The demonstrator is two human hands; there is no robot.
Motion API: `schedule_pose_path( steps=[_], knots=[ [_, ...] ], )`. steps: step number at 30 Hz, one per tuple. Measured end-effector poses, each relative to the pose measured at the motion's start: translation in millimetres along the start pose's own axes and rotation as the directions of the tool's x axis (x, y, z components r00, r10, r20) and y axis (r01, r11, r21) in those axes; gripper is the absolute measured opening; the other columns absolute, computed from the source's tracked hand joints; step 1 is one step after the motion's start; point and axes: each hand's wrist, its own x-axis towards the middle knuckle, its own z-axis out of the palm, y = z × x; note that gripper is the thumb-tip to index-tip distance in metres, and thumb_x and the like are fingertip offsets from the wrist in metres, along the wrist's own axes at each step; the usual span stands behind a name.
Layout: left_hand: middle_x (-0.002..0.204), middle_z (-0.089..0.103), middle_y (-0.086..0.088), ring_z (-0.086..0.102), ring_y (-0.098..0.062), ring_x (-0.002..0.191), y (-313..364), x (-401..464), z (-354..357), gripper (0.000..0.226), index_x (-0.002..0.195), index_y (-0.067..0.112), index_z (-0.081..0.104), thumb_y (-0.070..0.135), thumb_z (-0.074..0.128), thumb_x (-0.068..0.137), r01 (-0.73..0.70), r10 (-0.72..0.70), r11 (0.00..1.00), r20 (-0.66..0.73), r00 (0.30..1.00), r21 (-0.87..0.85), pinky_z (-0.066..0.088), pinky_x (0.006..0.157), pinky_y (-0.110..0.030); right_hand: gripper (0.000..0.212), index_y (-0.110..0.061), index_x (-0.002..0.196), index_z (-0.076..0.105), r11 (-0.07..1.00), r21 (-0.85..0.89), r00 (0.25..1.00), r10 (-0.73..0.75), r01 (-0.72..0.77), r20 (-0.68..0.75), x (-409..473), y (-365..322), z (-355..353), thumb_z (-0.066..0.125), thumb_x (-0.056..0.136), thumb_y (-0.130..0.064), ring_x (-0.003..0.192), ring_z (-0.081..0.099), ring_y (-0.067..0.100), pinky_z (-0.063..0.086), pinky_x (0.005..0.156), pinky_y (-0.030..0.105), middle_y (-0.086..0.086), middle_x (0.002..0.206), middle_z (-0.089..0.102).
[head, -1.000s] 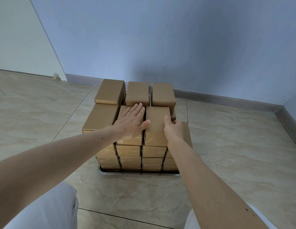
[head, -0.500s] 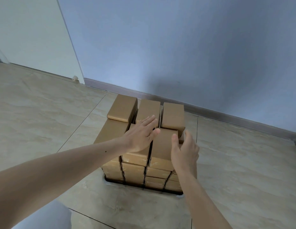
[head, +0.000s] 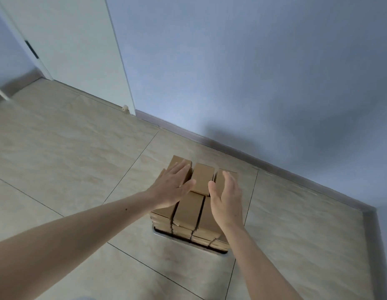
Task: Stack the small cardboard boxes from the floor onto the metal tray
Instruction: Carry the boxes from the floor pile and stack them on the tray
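A block of small brown cardboard boxes (head: 189, 210) stands several layers high on a metal tray (head: 166, 236), of which only the near rim shows. My left hand (head: 174, 185) hovers flat over the left side of the stack, fingers straight and reaching past the far left box. On the right side of the stack my right hand (head: 227, 199) is raised on edge, palm turned left, fingers straight. Neither hand holds a box. A raised box (head: 203, 179) in the far row shows between the two hands.
The tray sits on a beige tiled floor (head: 69, 152) close to a blue wall with a grey skirting board (head: 231, 149). A white door (head: 69, 46) with a small doorstop (head: 124, 108) is at the far left. The room's corner lies to the right.
Both hands have lifted off the top boxes and opened out over the stack. The camera has tilted up and back, so the stack looks smaller and lower in view.
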Motion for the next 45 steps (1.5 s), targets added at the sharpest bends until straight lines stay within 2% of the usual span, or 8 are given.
schedule_pose_path(
  steps=[7, 14, 18, 21, 28, 37, 40, 45],
  knots=[
    [0.167, 0.015, 0.010, 0.010, -0.010, 0.154, 25.9, -81.5, -141.9, 0.064, 0.159, 0.023, 0.027, 0.051, 0.041, 0.103, 0.162, -0.191, 0.954, -0.094, 0.977, -0.252, 0.008, 0.125, -0.034, 0.056, -0.019, 0.152, 0.037, 0.980, 0.196, 0.991, 0.010, -0.036, 0.133, -26.2, -144.7, -62.2, 0.043, 0.104, -0.047, 0.142, 0.036, 0.018, 0.023, 0.104, 0.020, 0.002, 0.154, 0.041],
    [0.164, 0.024, 0.008, 0.024, -0.010, 0.150, 34.2, -147.2, -253.3, 0.059, 0.154, 0.021, 0.038, 0.048, 0.046, 0.102, 0.217, -0.385, 0.794, -0.193, 0.903, -0.568, 0.018, 0.117, -0.025, 0.055, -0.022, 0.151, 0.040, 0.950, 0.308, 0.961, -0.134, 0.055, 0.241, -33.1, -276.9, -80.9, 0.038, 0.105, -0.050, 0.144, 0.038, 0.014, 0.030, 0.113, 0.029, -0.004, 0.156, 0.042],
    [0.163, 0.029, 0.008, 0.026, -0.010, 0.149, 4.5, -191.3, -309.9, 0.061, 0.153, 0.023, 0.040, 0.054, 0.046, 0.101, 0.212, -0.510, 0.680, -0.244, 0.825, -0.702, 0.021, 0.119, -0.029, 0.055, -0.024, 0.152, 0.038, 0.918, 0.380, 0.910, -0.246, 0.109, 0.333, -41.4, -358.3, -62.7, 0.035, 0.105, -0.051, 0.144, 0.038, 0.012, 0.032, 0.118, 0.037, -0.007, 0.156, 0.042],
    [0.156, 0.041, 0.006, 0.035, -0.013, 0.145, -35.3, -230.9, -346.0, 0.057, 0.149, 0.022, 0.046, 0.054, 0.046, 0.101, 0.185, -0.625, 0.564, -0.269, 0.732, -0.805, 0.026, 0.115, -0.030, 0.053, -0.024, 0.151, 0.038, 0.903, 0.405, 0.865, -0.310, 0.139, 0.394, -56.3, -423.5, -30.0, 0.035, 0.106, -0.051, 0.144, 0.038, 0.013, 0.032, 0.119, 0.041, -0.006, 0.155, 0.044],
    [0.142, 0.052, 0.007, 0.042, -0.015, 0.139, -151.2, -324.8, -419.9, 0.056, 0.142, 0.020, 0.054, 0.056, 0.045, 0.100, 0.138, -0.774, 0.458, -0.318, 0.547, -0.878, 0.029, 0.110, -0.030, 0.051, -0.019, 0.150, 0.042, 0.862, 0.447, 0.756, -0.453, 0.237, 0.472, -102.1, -567.2, 71.8, 0.036, 0.107, -0.047, 0.140, 0.043, 0.015, 0.035, 0.114, 0.033, -0.001, 0.151, 0.049],
    [0.125, 0.047, 0.007, 0.043, -0.014, 0.124, -314.4, -434.8, -502.4, 0.044, 0.136, 0.024, 0.053, 0.050, 0.043, 0.103, 0.076, -0.867, 0.347, -0.289, 0.406, -0.935, 0.032, 0.099, -0.025, 0.049, -0.019, 0.142, 0.048, 0.871, 0.423, 0.681, -0.469, 0.251, 0.562, -164.2, -721.8, 217.6, 0.037, 0.105, -0.049, 0.135, 0.047, 0.021, 0.038, 0.110, 0.038, 0.001, 0.142, 0.056],
    [0.145, 0.048, 0.001, 0.038, -0.020, 0.140, -372.0, -466.4, -521.3, 0.057, 0.146, 0.016, 0.048, 0.053, 0.044, 0.102, 0.048, -0.911, 0.277, -0.247, 0.330, -0.960, 0.027, 0.109, -0.033, 0.049, -0.019, 0.142, 0.048, 0.868, 0.413, 0.640, -0.486, 0.275, 0.595, -181.1, -766.4, 270.6, 0.037, 0.105, -0.049, 0.133, 0.048, 0.021, 0.037, 0.110, 0.038, 0.001, 0.141, 0.056],
    [0.148, 0.047, -0.002, 0.043, -0.020, 0.134, -469.6, -508.2, -553.6, 0.060, 0.146, 0.017, 0.048, 0.057, 0.043, 0.101, 0.011, -0.951, 0.208, -0.200, 0.235, -0.978, 0.028, 0.109, -0.035, 0.055, -0.016, 0.143, 0.046, 0.860, 0.402, 0.561, -0.510, 0.314, 0.652, -200.9, -844.3, 356.9, 0.033, 0.105, -0.054, 0.132, 0.049, 0.024, 0.038, 0.110, 0.041, 0.004, 0.141, 0.055]
  ],
)
